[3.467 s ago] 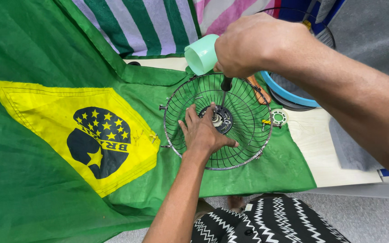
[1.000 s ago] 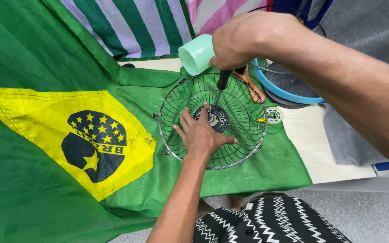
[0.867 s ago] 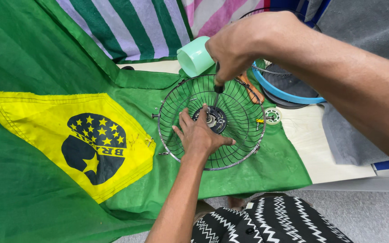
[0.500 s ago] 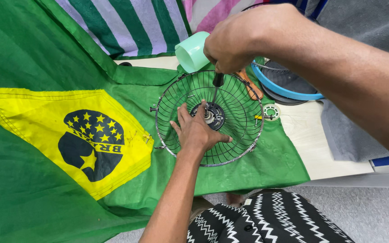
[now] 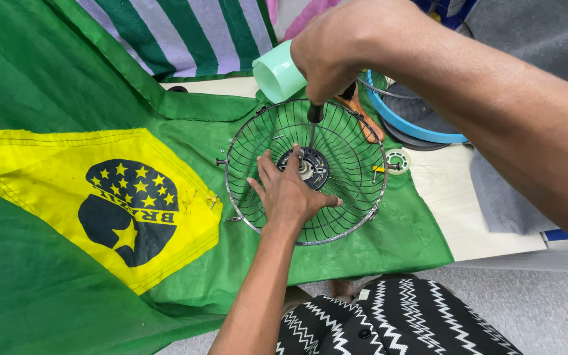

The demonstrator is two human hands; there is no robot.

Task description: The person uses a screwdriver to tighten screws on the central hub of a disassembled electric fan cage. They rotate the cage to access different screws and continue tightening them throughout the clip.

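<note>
A round wire fan guard (image 5: 356,164) lies on the green flag cloth (image 5: 47,85). My left hand (image 5: 288,190) rests flat inside it, fingers spread just left of the dark hub (image 5: 310,165). My right hand (image 5: 336,49) is closed around a screwdriver (image 5: 313,125) that points straight down, its tip at the hub. A mint-green cylinder (image 5: 276,71), which looks like the tool's handle end, sticks out of my fist to the left.
A blue-rimmed fan part (image 5: 422,112) and a small round white ring (image 5: 397,160) lie right of the guard on the pale tabletop (image 5: 474,210). Striped cloth (image 5: 185,33) lies at the back. My knee in zigzag-patterned fabric (image 5: 402,322) is below the table edge.
The view has shifted slightly. My right hand with the screwdriver has moved a little down and left, staying over the hub. My left hand stays pressed inside the guard.
</note>
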